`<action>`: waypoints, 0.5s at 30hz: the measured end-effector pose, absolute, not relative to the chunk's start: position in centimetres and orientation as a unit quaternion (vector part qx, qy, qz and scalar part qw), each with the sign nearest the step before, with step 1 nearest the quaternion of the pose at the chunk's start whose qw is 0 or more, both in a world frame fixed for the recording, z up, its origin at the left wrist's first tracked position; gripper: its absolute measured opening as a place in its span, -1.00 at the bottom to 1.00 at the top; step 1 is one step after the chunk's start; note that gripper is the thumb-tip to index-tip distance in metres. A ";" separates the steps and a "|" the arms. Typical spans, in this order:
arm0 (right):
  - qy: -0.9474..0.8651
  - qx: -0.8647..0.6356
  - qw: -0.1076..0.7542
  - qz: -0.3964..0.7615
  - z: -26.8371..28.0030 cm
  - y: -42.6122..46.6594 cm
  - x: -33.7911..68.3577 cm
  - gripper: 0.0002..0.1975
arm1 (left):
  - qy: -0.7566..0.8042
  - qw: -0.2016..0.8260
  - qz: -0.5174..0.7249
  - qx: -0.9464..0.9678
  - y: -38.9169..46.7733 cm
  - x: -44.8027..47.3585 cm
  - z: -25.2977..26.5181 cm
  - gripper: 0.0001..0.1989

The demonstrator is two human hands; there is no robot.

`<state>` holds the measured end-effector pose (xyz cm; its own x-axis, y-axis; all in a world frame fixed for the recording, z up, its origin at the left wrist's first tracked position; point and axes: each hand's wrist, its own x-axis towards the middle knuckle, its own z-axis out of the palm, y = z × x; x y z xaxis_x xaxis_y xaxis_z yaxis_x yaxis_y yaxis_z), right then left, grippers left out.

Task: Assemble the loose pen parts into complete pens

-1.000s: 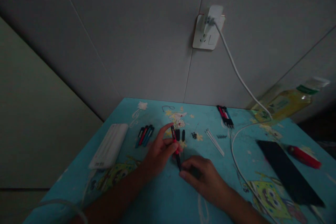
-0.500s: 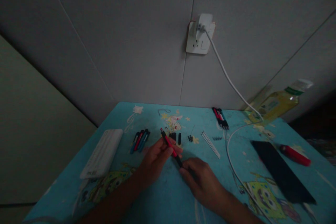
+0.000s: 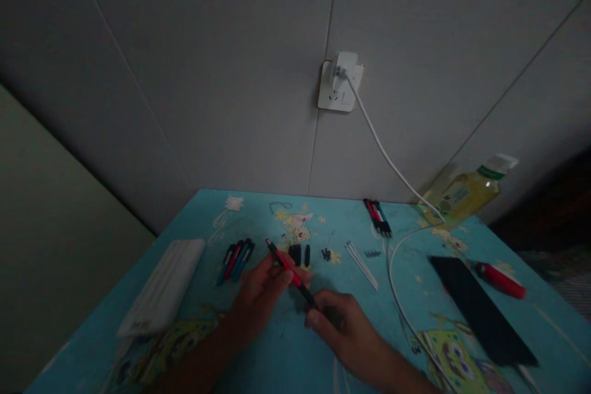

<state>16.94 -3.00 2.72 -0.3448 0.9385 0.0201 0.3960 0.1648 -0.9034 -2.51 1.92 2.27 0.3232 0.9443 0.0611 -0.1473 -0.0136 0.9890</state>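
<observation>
From where I stand, the work looks partway through. The red-and-black pen (image 3: 295,280) is up in both hands above the bench (image 3: 286,345), lying aslant. The left hand (image 3: 261,289) has its fingers clamped around the red middle; the right hand (image 3: 341,320) has thumb and forefinger pinched on the dark end nearer the wearer. The pen appears to be in one piece, though I can't tell whether that dark end is fully tightened, or what is inside.

What looks done, I'd judge, is the row of pens (image 3: 377,217) beyond the pen and to its right, neatly side by side with their tips on. What looks left is the group of barrels (image 3: 242,261) to the pen's left, which seem to lack those tips, and the sorted parts: short dark sleeves (image 3: 295,254) just behind the pen, small black bits (image 3: 326,255) right of those, then farther right of the pen thin white refills (image 3: 361,266) and what could be springs (image 3: 372,253).
</observation>
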 end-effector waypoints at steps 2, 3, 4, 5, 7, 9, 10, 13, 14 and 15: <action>-0.695 -0.487 0.322 0.420 2.5 -3.0 16.8 -0.63 | 0.364 0.599 0.449 0.554 1.9 -2.5 2.5 -0.81; -0.697 -0.489 0.321 0.414 2.5 -3.1 16.8 -0.60 | 0.361 0.601 0.447 0.556 1.8 -2.5 2.6 -0.81; -0.702 -0.487 0.318 0.411 2.5 -3.1 16.8 -0.58 | 0.353 0.605 0.444 0.558 1.7 -2.5 2.7 -0.81; -0.708 -0.481 0.312 0.411 2.6 -3.3 16.9 -0.56 | 0.342 0.611 0.442 0.560 1.6 -2.5 2.9 -0.81; -0.718 -0.465 0.294 0.427 2.9 -3.5 17.1 -0.53 | 0.314 0.627 0.438 0.563 1.4 -2.4 3.2 -0.82; -0.718 -0.439 0.275 0.466 3.2 -3.6 17.2 -0.49 | 0.288 0.642 0.432 0.564 1.2 -2.3 3.4 -0.82; -0.717 -0.423 0.263 0.488 3.3 -3.6 17.3 -0.46 | 0.283 0.647 0.429 0.563 1.1 -2.2 3.4 -0.82; -0.718 -0.390 0.238 0.525 3.4 -3.6 17.2 -0.44 | 0.291 0.655 0.425 0.553 0.9 -2.0 3.3 -0.66; -0.723 -0.393 0.235 0.518 3.3 -3.6 17.1 -0.46 | 0.298 0.656 0.429 0.545 0.9 -2.0 3.2 -0.53; -0.730 -0.400 0.233 0.502 3.3 -3.6 17.0 -0.49 | 0.305 0.657 0.434 0.536 0.8 -1.9 3.1 -0.41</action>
